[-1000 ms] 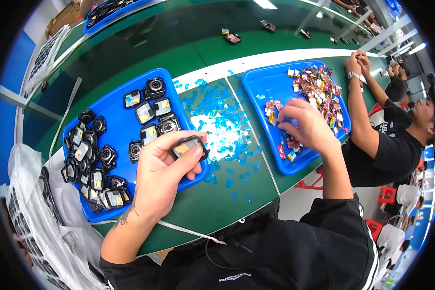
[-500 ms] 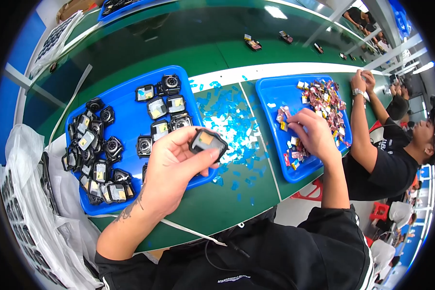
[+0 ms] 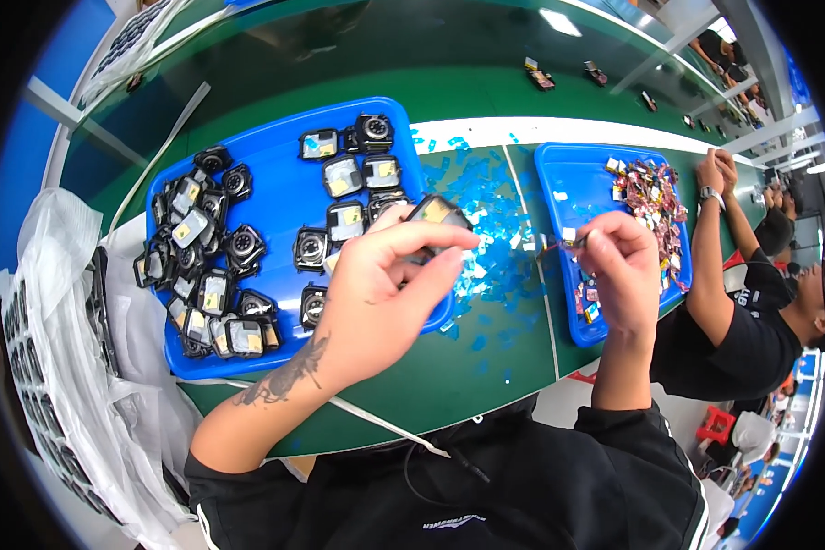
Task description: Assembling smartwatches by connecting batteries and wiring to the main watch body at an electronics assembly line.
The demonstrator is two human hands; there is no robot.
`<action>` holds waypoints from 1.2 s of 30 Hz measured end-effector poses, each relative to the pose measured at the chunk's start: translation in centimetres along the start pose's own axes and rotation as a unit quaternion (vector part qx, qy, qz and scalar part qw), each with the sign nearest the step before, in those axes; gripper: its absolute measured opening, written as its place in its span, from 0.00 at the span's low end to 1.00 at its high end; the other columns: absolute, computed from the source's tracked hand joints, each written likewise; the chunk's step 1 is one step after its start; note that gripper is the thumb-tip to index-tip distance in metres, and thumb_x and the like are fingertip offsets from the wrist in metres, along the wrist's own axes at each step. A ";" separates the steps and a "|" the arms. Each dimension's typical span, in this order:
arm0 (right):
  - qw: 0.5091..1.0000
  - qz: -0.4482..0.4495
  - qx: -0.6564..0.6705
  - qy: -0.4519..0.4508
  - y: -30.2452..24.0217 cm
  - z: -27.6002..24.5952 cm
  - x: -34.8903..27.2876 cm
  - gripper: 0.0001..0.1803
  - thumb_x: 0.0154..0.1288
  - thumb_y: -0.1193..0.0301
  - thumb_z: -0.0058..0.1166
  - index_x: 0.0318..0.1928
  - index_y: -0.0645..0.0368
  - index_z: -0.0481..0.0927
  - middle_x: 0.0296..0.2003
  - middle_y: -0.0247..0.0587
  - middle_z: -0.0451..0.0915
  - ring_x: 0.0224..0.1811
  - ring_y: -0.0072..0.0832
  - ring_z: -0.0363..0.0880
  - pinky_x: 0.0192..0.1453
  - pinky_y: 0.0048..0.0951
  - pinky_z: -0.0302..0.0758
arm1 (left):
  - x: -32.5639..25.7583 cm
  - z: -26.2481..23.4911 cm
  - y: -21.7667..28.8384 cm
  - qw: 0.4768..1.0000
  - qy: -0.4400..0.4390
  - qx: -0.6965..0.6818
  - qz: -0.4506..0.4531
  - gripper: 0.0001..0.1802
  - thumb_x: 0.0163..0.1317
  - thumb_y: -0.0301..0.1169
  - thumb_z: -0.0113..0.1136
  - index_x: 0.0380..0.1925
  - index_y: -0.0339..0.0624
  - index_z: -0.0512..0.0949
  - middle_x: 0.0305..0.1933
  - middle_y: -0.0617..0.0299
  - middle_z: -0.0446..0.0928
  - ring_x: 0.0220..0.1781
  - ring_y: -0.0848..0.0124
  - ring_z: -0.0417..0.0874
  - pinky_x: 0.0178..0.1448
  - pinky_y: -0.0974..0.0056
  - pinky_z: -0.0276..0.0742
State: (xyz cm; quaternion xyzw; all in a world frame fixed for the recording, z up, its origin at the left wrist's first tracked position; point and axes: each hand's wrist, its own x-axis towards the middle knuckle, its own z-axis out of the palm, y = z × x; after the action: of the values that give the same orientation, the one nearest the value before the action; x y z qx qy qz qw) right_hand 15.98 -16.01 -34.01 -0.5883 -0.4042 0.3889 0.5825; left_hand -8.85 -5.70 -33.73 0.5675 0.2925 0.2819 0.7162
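We see the left hand (image 3: 376,293) raised above the near right corner of the left blue tray (image 3: 275,174). Its fingers are clamped on a small square black module (image 3: 435,215) with a pale face, held clear of the tray. The left blue tray rests on the green surface (image 3: 486,367) and carries many similar black modules (image 3: 211,275), lying in loose rows and heaps, mostly toward its left side.

The right hand (image 3: 623,266) is closed, thumb against forefinger, on a small piece (image 3: 573,236) too small to identify. It hovers at the left edge of the right blue tray (image 3: 568,174), which holds a heap of small multicoloured parts (image 3: 655,197).

Blue scraps (image 3: 490,197) are scattered on the surface between the two trays. A white plastic sheet (image 3: 73,367) lies to the left of the left tray.

Another person's forearm (image 3: 705,266) rests beside the right tray.
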 end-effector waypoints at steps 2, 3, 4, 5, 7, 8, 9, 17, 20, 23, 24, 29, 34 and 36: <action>0.995 0.020 0.079 -0.054 0.1 1.7 -0.4 0.04 0.63 0.77 0.60 0.37 0.64 0.80 0.29 0.37 0.84 0.29 0.15 0.78 0.32 0.15 0.69 | 0.0 0.3 0.4 0.989 0.025 0.135 0.053 0.15 0.58 0.21 0.65 0.47 0.32 0.81 0.52 0.58 0.74 0.43 0.75 0.79 0.48 0.72 0.75; 0.994 0.034 0.073 -0.073 -0.3 2.6 -0.8 0.03 0.63 0.78 0.60 0.37 0.65 0.81 0.31 0.37 0.84 0.32 0.17 0.79 0.35 0.17 0.70 | -0.3 0.4 0.9 0.966 0.038 0.226 0.121 0.18 0.53 0.26 0.72 0.46 0.37 0.83 0.49 0.57 0.74 0.44 0.73 0.78 0.48 0.69 0.74; 0.992 0.024 0.082 -0.094 -0.3 3.5 -1.0 0.03 0.63 0.78 0.60 0.36 0.65 0.80 0.33 0.39 0.83 0.34 0.18 0.79 0.37 0.18 0.71 | -0.4 0.4 0.8 0.960 0.029 0.239 0.143 0.19 0.51 0.27 0.74 0.44 0.39 0.84 0.48 0.56 0.74 0.45 0.71 0.78 0.48 0.68 0.75; 0.989 0.013 0.090 -0.114 -0.4 4.5 -1.1 0.03 0.63 0.78 0.60 0.36 0.66 0.80 0.35 0.40 0.83 0.37 0.19 0.79 0.39 0.19 0.72 | -0.4 0.4 0.4 0.953 0.019 0.253 0.164 0.19 0.49 0.28 0.75 0.43 0.40 0.85 0.48 0.55 0.75 0.45 0.69 0.78 0.49 0.67 0.75; 0.985 0.019 0.108 -0.130 -0.6 5.5 -1.2 0.03 0.63 0.79 0.60 0.36 0.66 0.80 0.36 0.40 0.81 0.38 0.20 0.78 0.41 0.21 0.71 | -0.3 0.4 -0.3 0.948 -0.001 0.252 0.192 0.12 0.50 0.27 0.74 0.36 0.39 0.86 0.42 0.57 0.77 0.44 0.67 0.80 0.47 0.66 0.75; 0.982 0.024 0.124 -0.139 -0.6 5.9 -1.2 0.03 0.63 0.79 0.60 0.36 0.67 0.80 0.36 0.40 0.81 0.37 0.21 0.77 0.40 0.21 0.71 | -0.4 0.2 -0.2 0.945 -0.002 0.264 0.193 0.11 0.50 0.27 0.74 0.35 0.39 0.85 0.41 0.57 0.77 0.43 0.66 0.80 0.46 0.65 0.76; 0.979 0.030 0.138 -0.146 -0.6 6.0 -1.2 0.03 0.63 0.79 0.59 0.36 0.67 0.80 0.35 0.40 0.80 0.35 0.21 0.77 0.40 0.21 0.71 | -0.4 0.2 -0.1 0.942 -0.006 0.274 0.195 0.10 0.50 0.27 0.74 0.33 0.39 0.85 0.39 0.58 0.77 0.43 0.66 0.80 0.44 0.65 0.76; 0.973 0.039 0.179 -0.142 -0.9 6.5 -1.8 0.02 0.66 0.78 0.58 0.36 0.65 0.80 0.33 0.39 0.79 0.31 0.17 0.73 0.35 0.20 0.68 | -0.6 0.4 -0.5 0.917 -0.016 0.298 0.265 0.10 0.48 0.25 0.74 0.31 0.38 0.85 0.41 0.58 0.77 0.40 0.65 0.81 0.41 0.65 0.78; 0.971 0.055 0.171 -0.157 -1.3 6.3 -1.8 0.03 0.65 0.77 0.59 0.35 0.66 0.80 0.33 0.37 0.79 0.32 0.17 0.73 0.37 0.19 0.68 | -0.6 0.3 -0.5 0.915 0.002 0.289 0.282 0.10 0.47 0.22 0.74 0.32 0.38 0.85 0.40 0.58 0.77 0.37 0.65 0.82 0.40 0.66 0.80; 0.968 0.086 0.151 -0.180 -1.3 5.7 -1.3 0.05 0.66 0.75 0.59 0.34 0.65 0.80 0.33 0.34 0.79 0.32 0.15 0.72 0.37 0.18 0.67 | -0.2 0.3 -0.3 0.882 0.003 0.342 0.324 0.11 0.46 0.23 0.74 0.31 0.38 0.85 0.39 0.59 0.77 0.37 0.65 0.82 0.39 0.66 0.79; 0.963 0.102 0.149 -0.201 -1.2 5.5 -1.2 0.07 0.68 0.73 0.58 0.35 0.65 0.79 0.32 0.31 0.78 0.32 0.13 0.70 0.37 0.17 0.66 | -0.2 0.2 -0.3 0.882 0.000 0.342 0.323 0.11 0.46 0.23 0.74 0.31 0.38 0.85 0.39 0.59 0.77 0.37 0.65 0.82 0.39 0.66 0.79; 0.968 0.115 0.110 -0.196 -1.1 6.0 -1.4 0.08 0.71 0.71 0.54 0.37 0.64 0.77 0.32 0.29 0.77 0.33 0.11 0.69 0.36 0.17 0.66 | -0.3 0.5 -0.5 0.868 0.005 0.370 0.332 0.10 0.46 0.22 0.74 0.30 0.39 0.85 0.38 0.59 0.77 0.36 0.67 0.81 0.36 0.66 0.78; 0.982 0.037 0.084 -0.166 -1.7 5.7 -1.8 0.05 0.69 0.75 0.55 0.37 0.65 0.77 0.33 0.29 0.77 0.34 0.11 0.70 0.36 0.16 0.67 | -0.4 0.7 -0.4 0.913 0.006 0.310 0.264 0.08 0.48 0.21 0.72 0.30 0.38 0.84 0.39 0.59 0.77 0.36 0.69 0.82 0.36 0.67 0.77; 0.982 0.053 0.077 -0.162 -2.2 5.9 -1.8 0.05 0.68 0.76 0.55 0.36 0.65 0.77 0.33 0.30 0.77 0.34 0.10 0.70 0.36 0.16 0.67 | -0.4 0.7 -0.4 0.916 0.003 0.306 0.258 0.08 0.48 0.21 0.72 0.30 0.38 0.84 0.39 0.59 0.77 0.37 0.70 0.82 0.36 0.68 0.77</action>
State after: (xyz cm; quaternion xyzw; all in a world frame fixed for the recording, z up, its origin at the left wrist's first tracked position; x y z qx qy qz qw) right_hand 9.83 -15.49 -31.96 -0.4915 -0.4299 0.5393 0.5317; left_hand -8.62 -6.51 -33.93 0.8139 0.2100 0.3548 0.4093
